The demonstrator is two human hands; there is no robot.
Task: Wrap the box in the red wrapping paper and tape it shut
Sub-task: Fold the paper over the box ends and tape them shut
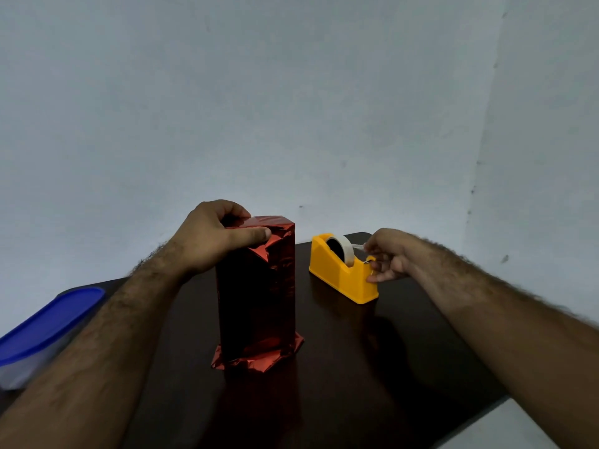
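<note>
blue-lidded container (48, 332) at left table (356, 367) edge, pale wall (291, 92)

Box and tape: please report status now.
Left hand holds top fold on box. Right hand pinches tape at dispenser. Bottom paper loose. Nothing blocking.

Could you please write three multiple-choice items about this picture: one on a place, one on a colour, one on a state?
1. Where is the tape dispenser relative to the wrapped box?
A. On the person's right of it
B. On top of it
C. On the person's left of it

2. What colour is the dispenser?
A. Green
B. Yellow
C. White

3. What is the left hand doing?
A. Lying flat on the table
B. Lifting the blue lid
C. Holding down the paper fold at the box top

Answers: 1 A, it stands beside the right hand. 2 B, its body is yellow. 3 C, the thumb presses the folded paper.
</note>
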